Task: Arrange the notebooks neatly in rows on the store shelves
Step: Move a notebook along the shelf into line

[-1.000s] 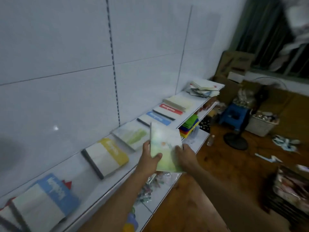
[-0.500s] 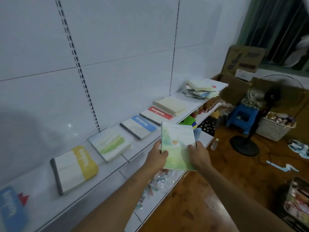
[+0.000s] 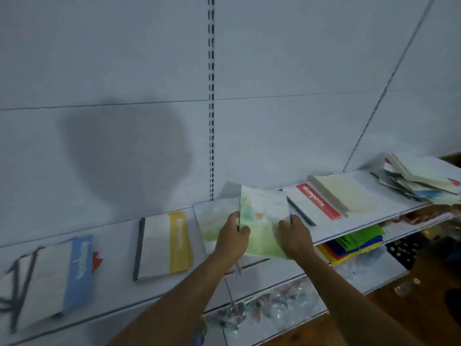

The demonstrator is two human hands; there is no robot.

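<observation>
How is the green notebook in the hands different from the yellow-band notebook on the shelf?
The green notebook is held by the left hand and right hand; the yellow-band notebook lies flat on the shelf, untouched. The green one has a painted cover; the yellow-band one is white with a dark spine. Both are similar in size.

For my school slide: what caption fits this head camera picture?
Both hands, left hand and right hand, hold a green notebook above the white shelf.

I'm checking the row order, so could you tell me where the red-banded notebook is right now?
In the head view, the red-banded notebook lies flat on the upper shelf, right of centre, just beyond the right hand and against a cream notebook.
</observation>
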